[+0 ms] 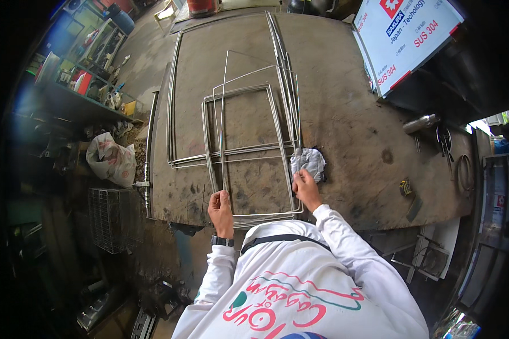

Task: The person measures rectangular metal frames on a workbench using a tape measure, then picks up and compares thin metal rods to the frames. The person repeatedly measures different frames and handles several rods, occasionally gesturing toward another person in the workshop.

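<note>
A thin rectangular metal rod frame (223, 113) is between my two hands, its far end appearing raised above the table. My left hand (220, 213) is closed, pinching the rod on the frame's left side. On the opposite side, my right hand (307, 191) closes its fingers on the right rod. A crumpled white cloth (311, 161) lies just beyond my right fingers; whether they touch it I cannot tell. Beneath the held frame lies a stack of smaller rod frames (207, 135). Larger rod frames (171, 107) lie farther out, partly overlapped by the smaller ones.
All this rests on a brown, stained worktable (350, 130). A tape measure (405, 187) and a metal cylinder (421, 124) sit at the right. Behind them stands a large box-like object with a printed panel (404, 45). Off the left edge are a white sack (112, 160) and a wire cage (110, 220).
</note>
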### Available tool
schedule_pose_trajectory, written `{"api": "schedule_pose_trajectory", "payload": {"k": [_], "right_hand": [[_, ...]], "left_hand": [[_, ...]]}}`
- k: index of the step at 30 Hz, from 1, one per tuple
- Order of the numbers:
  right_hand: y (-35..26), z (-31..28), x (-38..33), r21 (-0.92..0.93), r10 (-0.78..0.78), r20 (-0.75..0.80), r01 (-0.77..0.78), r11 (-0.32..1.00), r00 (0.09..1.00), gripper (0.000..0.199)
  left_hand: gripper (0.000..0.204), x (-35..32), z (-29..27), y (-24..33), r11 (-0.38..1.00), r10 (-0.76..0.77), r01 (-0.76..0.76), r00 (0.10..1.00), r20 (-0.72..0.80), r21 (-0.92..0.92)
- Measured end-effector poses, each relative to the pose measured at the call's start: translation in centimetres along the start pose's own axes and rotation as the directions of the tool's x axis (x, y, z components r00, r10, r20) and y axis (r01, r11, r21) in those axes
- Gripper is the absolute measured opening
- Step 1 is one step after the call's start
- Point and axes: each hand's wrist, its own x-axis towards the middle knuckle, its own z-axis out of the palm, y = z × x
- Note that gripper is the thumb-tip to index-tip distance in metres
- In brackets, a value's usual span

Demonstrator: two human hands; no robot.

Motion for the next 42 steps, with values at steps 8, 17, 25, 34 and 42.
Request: {"api": "schedule_pose_trajectory", "payload": {"k": [8, 17, 25, 34, 42], "right_hand": [[-6.6, 2.3, -2.8, 0.175, -0.116, 0.034, 0.108, 0.979, 0.993, 0.024], [-16.8, 0.7, -7.9, 0.404, -0.150, -0.040, 0.154, 0.902, 0.988, 0.016], [-28.0, -7.7, -11.6, 0.352, -0.170, -0.158, 0.216, 0.911, 0.973, 0.021], [-33.6, -17.1, -20.1, -0.278, -0.415, -0.171, 0.360, 0.890, 0.894, 0.020], [-37.7, -22.3, -26.6, -0.740, -0.598, -0.093, 0.346, 0.576, 0.796, 0.019]], "left_hand": [[0.024, 0.8, 1.7, 1.8, 0.999, 0.003, -0.003, 1.000, -0.004, 0.040], [0.022, 3.5, -0.4, 1.0, 0.998, 0.060, -0.061, 0.991, -0.117, -0.007], [0.035, 8.7, -4.7, -5.5, 0.901, 0.247, -0.178, 0.960, -0.132, 0.395], [0.070, 13.5, -1.5, -1.2, 0.897, 0.204, -0.275, 0.952, 0.229, 0.346], [0.073, 7.8, 17.6, 21.5, 0.576, 0.722, -0.812, 0.558, 0.410, 0.091]]}}
